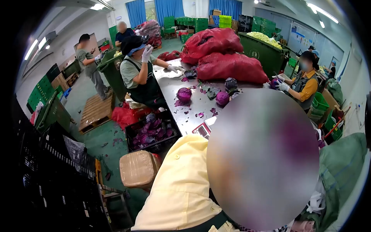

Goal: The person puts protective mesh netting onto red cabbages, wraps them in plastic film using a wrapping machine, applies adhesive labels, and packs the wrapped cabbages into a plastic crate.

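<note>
A large round blur covers the lower right of the view, and neither of my hands shows. A pale yellow sleeve [179, 166] of mine reaches up to the metal table [164, 84], its end lost behind the blur. On the table nearby are a red-and-white scale [202, 130], partly covered, and two peeled red cabbages, one on the left [184, 95] and one on the right [222, 98]. A darker red cabbage [230, 83] sits behind them among loose leaves. What my hands hold or touch is hidden.
Full red mesh sacks [232, 69] are stacked on the table. A black crate [152, 133] of purple leaves and a taped carton [139, 168] stand at left. One gloved co-worker [140, 71] stands left; another [303, 81] at right holds a red cabbage. Green bins stand behind.
</note>
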The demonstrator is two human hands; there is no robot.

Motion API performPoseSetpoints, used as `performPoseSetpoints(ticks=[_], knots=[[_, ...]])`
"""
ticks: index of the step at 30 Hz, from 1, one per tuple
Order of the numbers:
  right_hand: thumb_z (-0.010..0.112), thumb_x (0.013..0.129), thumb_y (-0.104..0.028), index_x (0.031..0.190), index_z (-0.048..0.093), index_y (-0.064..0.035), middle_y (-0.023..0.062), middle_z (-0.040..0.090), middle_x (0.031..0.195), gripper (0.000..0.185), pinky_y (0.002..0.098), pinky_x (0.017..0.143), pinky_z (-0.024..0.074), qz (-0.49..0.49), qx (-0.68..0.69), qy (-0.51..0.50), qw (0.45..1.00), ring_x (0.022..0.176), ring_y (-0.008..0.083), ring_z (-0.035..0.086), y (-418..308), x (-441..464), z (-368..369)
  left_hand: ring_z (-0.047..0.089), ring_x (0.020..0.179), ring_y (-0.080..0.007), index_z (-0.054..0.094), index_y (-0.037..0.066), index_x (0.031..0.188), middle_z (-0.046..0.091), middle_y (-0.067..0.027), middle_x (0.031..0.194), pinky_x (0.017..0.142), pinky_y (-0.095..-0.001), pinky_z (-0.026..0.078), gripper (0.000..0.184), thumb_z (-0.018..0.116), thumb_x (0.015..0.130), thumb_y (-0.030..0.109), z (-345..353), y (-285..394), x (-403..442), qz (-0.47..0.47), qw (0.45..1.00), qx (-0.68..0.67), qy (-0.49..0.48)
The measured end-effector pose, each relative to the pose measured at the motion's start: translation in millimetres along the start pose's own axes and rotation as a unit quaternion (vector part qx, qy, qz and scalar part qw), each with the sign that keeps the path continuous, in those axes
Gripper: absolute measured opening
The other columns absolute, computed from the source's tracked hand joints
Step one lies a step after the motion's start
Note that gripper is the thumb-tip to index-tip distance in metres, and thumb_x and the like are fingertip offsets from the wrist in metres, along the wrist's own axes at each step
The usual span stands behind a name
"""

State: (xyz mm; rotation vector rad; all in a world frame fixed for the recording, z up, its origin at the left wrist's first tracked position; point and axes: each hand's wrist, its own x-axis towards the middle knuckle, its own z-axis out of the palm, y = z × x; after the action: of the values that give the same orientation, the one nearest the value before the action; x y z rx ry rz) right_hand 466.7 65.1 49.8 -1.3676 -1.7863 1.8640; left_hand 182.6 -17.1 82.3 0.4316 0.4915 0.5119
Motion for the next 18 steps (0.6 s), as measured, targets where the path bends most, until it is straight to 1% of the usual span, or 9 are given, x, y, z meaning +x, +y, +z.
performPoseSetpoints(ticks=[5,7,9,11,12,14,16,17,18], knots=[[0.057,0.092,-0.028,0.116,0.049,-0.0046,0.0073,0.056,0.096,0.034,0.0313,0.076,0.0451,0.032,0.041,0.055,0.997,0.086,0.0190,0.055,21.0,-43.9,46.6,0.056,0.116,-0.0222,0.042,0.011,0.140,0.055,-0.0081,0.132,0.094,-0.0407,0.049,0.068,0.061,0.089,0.052,-20.9,-71.4,7.7,0.012,0.996,0.053,0.064],[0.055,0.094,-0.029,0.113,0.050,-0.0044,0.0065,0.056,0.093,0.032,0.0308,0.073,0.0452,0.040,0.049,0.070,0.996,0.083,0.0184,0.055,29.0,-57.3,56.2,0.057,0.116,-0.0217,0.043,0.011,0.140,0.056,-0.0077,0.131,0.094,-0.0391,0.049,0.067,0.061,0.089,0.051,-35.3,-102.7,-3.0,0.043,0.979,0.152,0.127],[0.053,0.095,-0.029,0.110,0.052,-0.0041,0.0057,0.056,0.090,0.030,0.0303,0.070,0.0453,0.049,0.058,0.084,0.994,0.080,0.0178,0.055,35.9,-68.6,64.0,0.057,0.115,-0.0213,0.043,0.011,0.139,0.057,-0.0074,0.130,0.093,-0.0375,0.049,0.065,0.060,0.090,0.050,-28.0,-124.2,-52.7,0.102,0.890,0.389,0.215],[0.051,0.097,-0.030,0.108,0.053,-0.0039,0.0049,0.057,0.087,0.028,0.0298,0.068,0.0454,0.058,0.065,0.094,0.992,0.077,0.0172,0.055,42.5,-80.1,69.0,0.065,0.092,-0.0228,0.067,0.007,0.110,0.070,-0.0083,0.096,0.081,-0.0346,0.050,0.030,0.057,0.095,0.030,-7.3,-137.8,-95.9,0.197,0.782,0.509,0.301],[0.050,0.097,-0.030,0.106,0.054,-0.0037,0.0045,0.057,0.085,0.028,0.0296,0.067,0.0454,0.061,0.066,0.099,0.991,0.076,0.0169,0.055,45.6,-85.9,72.1,0.065,0.083,-0.0231,0.070,0.007,0.102,0.069,-0.0088,0.087,0.076,-0.0322,0.051,0.028,0.055,0.096,0.030,5.8,-145.0,-104.3,0.211,0.726,0.513,0.406],[0.049,0.099,-0.031,0.103,0.055,-0.0035,0.0037,0.057,0.082,0.028,0.0291,0.064,0.0455,0.069,0.070,0.109,0.989,0.073,0.0162,0.055,53.9,-97.2,77.5,0.065,0.077,-0.0170,0.066,0.007,0.096,0.067,-0.0065,0.083,0.071,-0.0316,0.049,0.030,0.051,0.097,0.033,6.5,-158.5,-107.0,0.247,0.714,0.467,0.459],[0.047,0.100,-0.031,0.101,0.056,-0.0032,0.0030,0.057,0.079,0.030,0.0286,0.061,0.0456,0.072,0.068,0.125,0.987,0.070,0.0156,0.055,63.6,-108.7,79.5,0.060,0.070,-0.0096,0.063,0.006,0.091,0.060,-0.0015,0.075,0.067,-0.0244,0.048,0.031,0.047,0.101,0.030,7.6,-154.3,-92.8,0.297,0.784,0.335,0.430],[0.046,0.101,-0.032,0.099,0.057,-0.0031,0.0026,0.057,0.077,0.031,0.0284,0.060,0.0456,0.078,0.065,0.132,0.986,0.068,0.0153,0.055,68.9,-114.8,81.0,0.050,0.061,-0.0065,0.056,0.007,0.083,0.052,0.0029,0.069,0.059,-0.0220,0.044,0.031,0.043,0.102,0.028,14.7,-150.4,-86.8,0.291,0.829,0.230,0.418],[0.045,0.101,-0.032,0.098,0.058,-0.0030,0.0022,0.058,0.076,0.032,0.0281,0.059,0.0457,0.082,0.068,0.142,0.984,0.067,0.0150,0.055,71.9,-118.3,80.5,0.041,0.051,-0.0085,0.053,0.009,0.078,0.047,0.0038,0.064,0.048,-0.0243,0.036,0.031,0.043,0.101,0.029,-1.9,-157.6,-62.8,0.370,0.827,0.161,0.392]])
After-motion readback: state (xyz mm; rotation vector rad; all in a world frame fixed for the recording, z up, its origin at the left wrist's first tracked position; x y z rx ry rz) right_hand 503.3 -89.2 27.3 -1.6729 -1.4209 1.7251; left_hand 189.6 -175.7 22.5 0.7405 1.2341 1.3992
